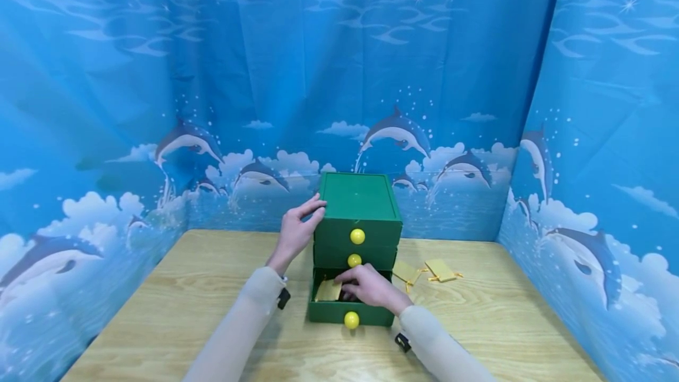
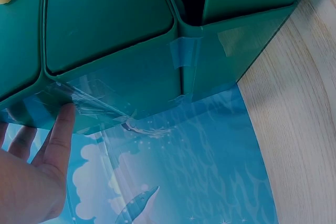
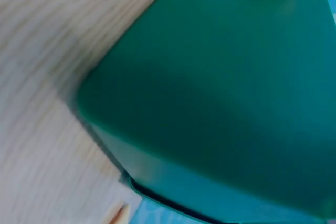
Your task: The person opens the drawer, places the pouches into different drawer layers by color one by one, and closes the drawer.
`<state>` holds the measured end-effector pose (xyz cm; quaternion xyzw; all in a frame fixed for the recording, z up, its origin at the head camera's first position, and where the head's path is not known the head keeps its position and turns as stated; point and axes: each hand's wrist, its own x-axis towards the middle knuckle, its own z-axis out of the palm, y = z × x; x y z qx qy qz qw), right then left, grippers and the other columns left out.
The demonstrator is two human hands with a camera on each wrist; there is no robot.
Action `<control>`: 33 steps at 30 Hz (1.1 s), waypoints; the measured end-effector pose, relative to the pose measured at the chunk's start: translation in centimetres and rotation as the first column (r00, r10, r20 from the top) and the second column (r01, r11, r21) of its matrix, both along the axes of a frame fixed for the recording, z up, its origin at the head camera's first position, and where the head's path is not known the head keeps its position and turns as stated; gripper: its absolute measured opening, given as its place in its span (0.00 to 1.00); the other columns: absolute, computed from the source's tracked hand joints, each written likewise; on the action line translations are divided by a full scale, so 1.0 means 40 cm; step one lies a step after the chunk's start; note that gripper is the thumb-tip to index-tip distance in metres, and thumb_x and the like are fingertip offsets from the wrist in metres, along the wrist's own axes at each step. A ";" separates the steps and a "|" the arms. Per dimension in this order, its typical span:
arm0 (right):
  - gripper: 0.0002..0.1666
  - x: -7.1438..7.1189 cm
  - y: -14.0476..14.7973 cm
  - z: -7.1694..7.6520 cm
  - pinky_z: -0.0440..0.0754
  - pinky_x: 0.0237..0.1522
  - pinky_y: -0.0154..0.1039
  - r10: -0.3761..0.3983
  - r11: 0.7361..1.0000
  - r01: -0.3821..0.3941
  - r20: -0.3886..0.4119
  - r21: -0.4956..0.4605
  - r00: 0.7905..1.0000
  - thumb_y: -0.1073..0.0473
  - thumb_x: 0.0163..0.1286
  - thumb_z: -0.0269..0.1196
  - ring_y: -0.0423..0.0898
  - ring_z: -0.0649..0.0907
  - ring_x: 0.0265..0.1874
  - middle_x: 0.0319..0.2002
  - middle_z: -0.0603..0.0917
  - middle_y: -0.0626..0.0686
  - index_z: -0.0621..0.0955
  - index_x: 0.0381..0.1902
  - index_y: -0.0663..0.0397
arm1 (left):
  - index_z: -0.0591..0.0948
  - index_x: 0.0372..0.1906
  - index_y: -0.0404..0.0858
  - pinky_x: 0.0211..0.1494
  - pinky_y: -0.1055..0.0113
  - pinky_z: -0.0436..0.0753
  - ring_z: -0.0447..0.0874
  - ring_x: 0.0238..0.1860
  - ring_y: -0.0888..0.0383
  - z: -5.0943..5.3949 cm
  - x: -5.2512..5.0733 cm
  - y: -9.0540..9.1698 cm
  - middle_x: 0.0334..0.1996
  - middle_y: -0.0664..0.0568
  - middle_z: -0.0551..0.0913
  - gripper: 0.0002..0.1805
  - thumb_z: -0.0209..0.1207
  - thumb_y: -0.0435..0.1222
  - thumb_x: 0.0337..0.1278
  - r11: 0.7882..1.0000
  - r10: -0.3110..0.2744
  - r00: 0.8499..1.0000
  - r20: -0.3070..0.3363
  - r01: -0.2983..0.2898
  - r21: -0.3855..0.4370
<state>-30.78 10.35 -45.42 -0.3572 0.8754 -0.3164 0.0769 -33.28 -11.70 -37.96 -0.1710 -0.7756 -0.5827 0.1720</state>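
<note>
A green cabinet of several stacked drawers (image 1: 361,196) with round yellow knobs stands on the table, its bottom drawer (image 1: 323,312) pulled out. Against the cabinet's upper left side rests my left hand (image 1: 298,230), fingers extended; in the left wrist view its fingertips touch the taped side panel (image 2: 131,93). My right hand (image 1: 373,287) reaches down into the open drawer, index finger at the edge of a gold drawstring pouch (image 1: 328,290). Whether it pinches the pouch is hidden. The right wrist view holds only the drawer front (image 3: 210,93) up close, without the hand.
Two more gold pouches (image 1: 441,270) with orange drawstrings lie on the wooden table (image 1: 504,311) right of the cabinet. A blue dolphin-print curtain (image 1: 297,75) hangs behind and along both sides of the table.
</note>
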 end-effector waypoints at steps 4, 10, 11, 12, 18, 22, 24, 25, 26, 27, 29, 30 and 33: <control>0.15 0.009 0.001 0.007 0.82 0.30 0.26 -0.034 0.999 0.035 -0.053 0.023 0.998 0.63 0.72 0.59 0.33 0.84 0.24 0.45 0.88 0.53 0.84 0.54 0.56 | 0.81 0.59 0.51 0.69 0.44 0.70 0.65 0.72 0.54 -0.001 0.003 0.002 0.71 0.55 0.69 0.21 0.55 0.54 0.68 1.000 0.008 1.000 -0.007 -0.008 -0.001; 0.14 0.016 0.013 0.007 0.81 0.31 0.27 -0.060 0.998 0.063 -0.105 0.029 0.993 0.62 0.72 0.60 0.32 0.84 0.24 0.38 0.89 0.51 0.85 0.52 0.56 | 0.81 0.59 0.51 0.70 0.45 0.70 0.64 0.73 0.55 -0.003 0.008 0.003 0.71 0.55 0.69 0.20 0.54 0.52 0.69 1.000 0.023 1.000 -0.002 -0.023 -0.011; 0.14 0.017 0.018 0.006 0.82 0.33 0.27 -0.059 0.998 0.063 -0.118 0.024 0.991 0.62 0.72 0.60 0.31 0.84 0.25 0.39 0.89 0.50 0.85 0.52 0.55 | 0.81 0.59 0.51 0.70 0.45 0.70 0.64 0.73 0.55 -0.003 0.008 0.003 0.71 0.55 0.69 0.20 0.54 0.52 0.69 1.000 0.023 1.000 -0.003 -0.023 -0.009; 0.13 0.016 0.023 0.005 0.82 0.34 0.27 -0.057 0.998 0.060 -0.126 0.017 0.990 0.62 0.72 0.60 0.31 0.84 0.26 0.39 0.89 0.50 0.85 0.51 0.55 | 0.81 0.59 0.51 0.70 0.45 0.70 0.64 0.73 0.55 -0.003 0.009 0.003 0.71 0.55 0.69 0.20 0.54 0.53 0.69 1.000 0.023 1.000 -0.002 -0.023 -0.011; 0.12 0.018 0.063 0.018 0.83 0.39 0.29 -0.025 0.998 0.018 -0.112 -0.059 0.993 0.61 0.73 0.60 0.37 0.87 0.29 0.40 0.89 0.53 0.86 0.48 0.57 | 0.81 0.59 0.51 0.70 0.46 0.69 0.63 0.73 0.55 0.000 0.005 0.003 0.71 0.55 0.69 0.21 0.54 0.54 0.68 1.000 0.017 1.000 -0.008 -0.017 -0.006; 0.13 0.022 0.092 0.027 0.84 0.36 0.30 -0.010 0.989 -0.003 -0.092 -0.149 0.996 0.59 0.73 0.59 0.40 0.86 0.27 0.37 0.89 0.56 0.86 0.47 0.61 | 0.81 0.60 0.50 0.70 0.44 0.68 0.63 0.74 0.54 0.000 0.004 0.003 0.71 0.55 0.68 0.22 0.54 0.54 0.69 1.000 0.003 1.000 -0.011 -0.003 0.001; 0.14 0.021 0.107 0.029 0.85 0.34 0.33 -0.023 0.980 0.006 -0.083 -0.197 0.996 0.57 0.73 0.59 0.40 0.86 0.26 0.36 0.89 0.58 0.85 0.46 0.62 | 0.81 0.59 0.50 0.70 0.45 0.69 0.63 0.73 0.54 -0.001 0.004 0.001 0.71 0.55 0.69 0.22 0.54 0.54 0.68 1.000 0.005 1.000 -0.008 -0.005 0.001; 0.14 0.021 0.115 0.029 0.86 0.33 0.35 -0.036 0.975 0.018 -0.078 -0.220 0.996 0.56 0.73 0.60 0.40 0.85 0.25 0.35 0.88 0.58 0.86 0.45 0.61 | 0.81 0.59 0.50 0.70 0.45 0.69 0.64 0.73 0.55 -0.001 0.004 0.001 0.71 0.56 0.69 0.22 0.54 0.54 0.68 1.000 0.005 1.000 -0.007 -0.005 0.000; 0.15 0.022 0.123 0.031 0.86 0.32 0.37 -0.054 0.969 0.036 -0.071 -0.243 0.996 0.55 0.73 0.60 0.41 0.85 0.24 0.34 0.88 0.58 0.86 0.45 0.60 | 0.81 0.60 0.50 0.70 0.45 0.69 0.64 0.73 0.55 -0.001 0.004 0.001 0.71 0.56 0.69 0.22 0.54 0.54 0.68 1.000 0.005 1.000 -0.008 -0.005 0.000; 0.15 0.021 0.131 0.032 0.87 0.31 0.39 -0.075 0.963 0.054 -0.069 -0.264 0.995 0.53 0.73 0.60 0.41 0.85 0.24 0.33 0.88 0.58 0.86 0.44 0.59 | 0.81 0.60 0.50 0.70 0.45 0.70 0.64 0.73 0.55 -0.001 0.005 0.001 0.71 0.56 0.69 0.22 0.54 0.54 0.68 1.000 0.006 1.000 -0.010 -0.006 -0.001; 0.15 0.021 0.148 0.036 0.87 0.31 0.43 -0.123 0.947 0.101 -0.055 -0.304 0.991 0.51 0.72 0.61 0.42 0.84 0.23 0.32 0.88 0.58 0.86 0.43 0.57 | 0.81 0.60 0.50 0.70 0.46 0.70 0.64 0.73 0.55 -0.001 0.005 0.002 0.71 0.56 0.69 0.22 0.54 0.55 0.68 1.000 0.005 1.000 -0.017 -0.005 0.001; 0.15 0.020 0.157 0.038 0.86 0.30 0.44 -0.151 0.938 0.127 -0.051 -0.322 0.987 0.51 0.72 0.61 0.42 0.84 0.22 0.31 0.87 0.57 0.86 0.42 0.56 | 0.81 0.60 0.50 0.70 0.46 0.70 0.64 0.73 0.55 0.000 0.006 0.002 0.71 0.56 0.69 0.23 0.54 0.55 0.68 1.000 0.004 1.000 -0.020 -0.004 0.001; 0.14 0.018 0.181 0.040 0.85 0.27 0.43 -0.237 0.902 0.206 -0.037 -0.381 0.971 0.51 0.71 0.62 0.41 0.83 0.21 0.28 0.87 0.55 0.86 0.40 0.54 | 0.81 0.60 0.49 0.70 0.47 0.70 0.64 0.73 0.55 -0.001 0.008 0.001 0.71 0.56 0.69 0.23 0.54 0.55 0.68 1.000 0.003 1.000 -0.019 -0.003 -0.002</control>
